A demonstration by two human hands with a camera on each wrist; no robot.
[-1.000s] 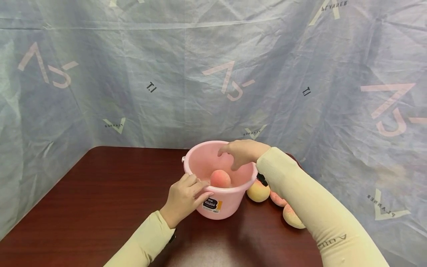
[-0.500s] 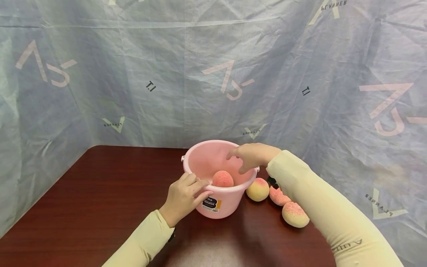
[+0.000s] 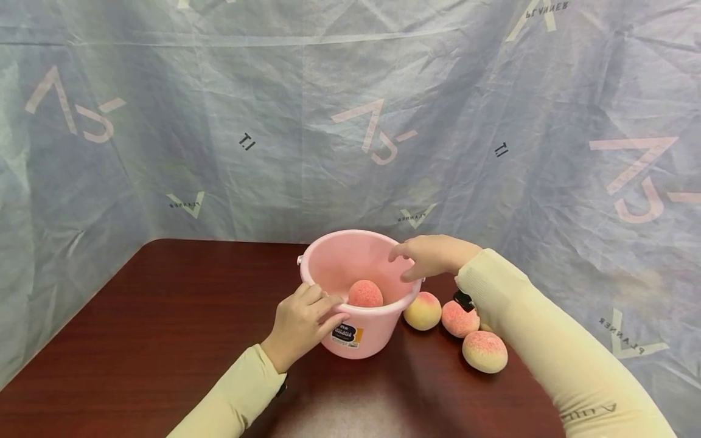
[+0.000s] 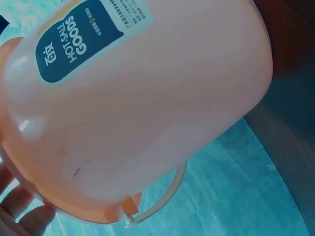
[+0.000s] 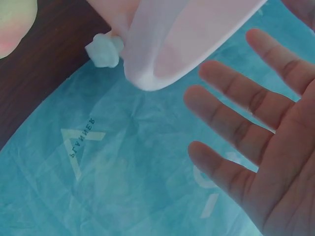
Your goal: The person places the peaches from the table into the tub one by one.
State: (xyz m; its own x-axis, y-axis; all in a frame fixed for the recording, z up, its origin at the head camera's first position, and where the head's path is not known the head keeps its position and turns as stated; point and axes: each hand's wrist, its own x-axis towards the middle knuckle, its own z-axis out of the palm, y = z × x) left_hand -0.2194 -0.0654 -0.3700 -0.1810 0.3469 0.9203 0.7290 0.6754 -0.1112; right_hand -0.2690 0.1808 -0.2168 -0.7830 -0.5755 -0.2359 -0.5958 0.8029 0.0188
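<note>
A pink bucket (image 3: 378,331) stands on the table with one peach (image 3: 366,294) inside. My left hand (image 3: 303,325) grips its near-left rim, fingers over the edge and thumb along the outside. In the left wrist view the bucket's label (image 4: 78,42) and white handle (image 4: 170,194) show. Above the right rim is my right hand (image 3: 432,255), fingers spread and holding nothing. Right of the bucket lie a yellow-pink peach (image 3: 423,311), a redder peach (image 3: 460,320) and a nearer peach (image 3: 485,351). A sliver of another yellowish thing is mostly hidden behind them.
The dark red-brown table (image 3: 181,328) extends to the left and in front of the bucket. A grey-blue printed cloth (image 3: 263,121) hangs behind the table and at both sides.
My right hand has moved right, from over the bucket's inside to its right rim. The peaches on the right show more fully. The left hand keeps its grip.
</note>
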